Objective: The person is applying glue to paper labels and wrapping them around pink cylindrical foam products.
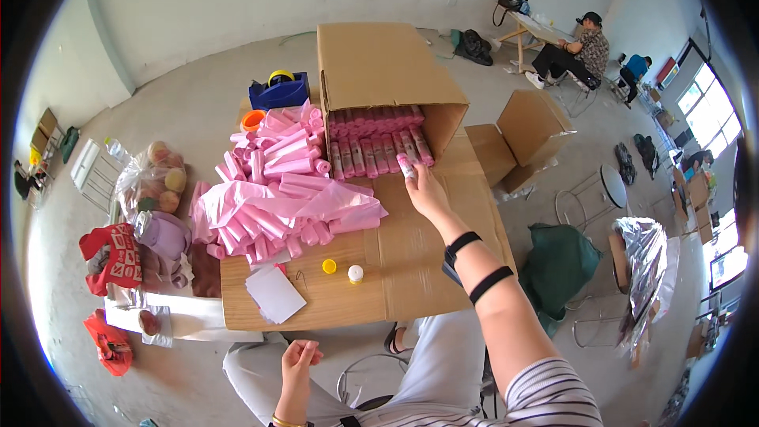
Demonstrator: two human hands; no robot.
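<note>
My right hand (pixel 428 191) reaches to the mouth of an open cardboard box (pixel 379 67) lying on its side. Its fingers are closed on a labelled pink roll of plastic bags (pixel 405 165). Inside the box, similar rolls (pixel 365 156) stand packed side by side in rows. To the box's left, many loose pink rolls (pixel 285 154) lie heaped, with a crumpled pink plastic sheet (pixel 292 199) over part of the heap. Above my lap, my left hand (pixel 299 354) is curled closed, with nothing visible in it.
On the wooden table (pixel 332 304) sit white papers (pixel 275 294), a yellow cap (pixel 329 266), a small white-topped container (pixel 356 273) and a blue tape dispenser (pixel 279 93). A bag of fruit (pixel 158 178) is at left, another cardboard box (pixel 530 142) at right. A person (pixel 581 51) sits far off.
</note>
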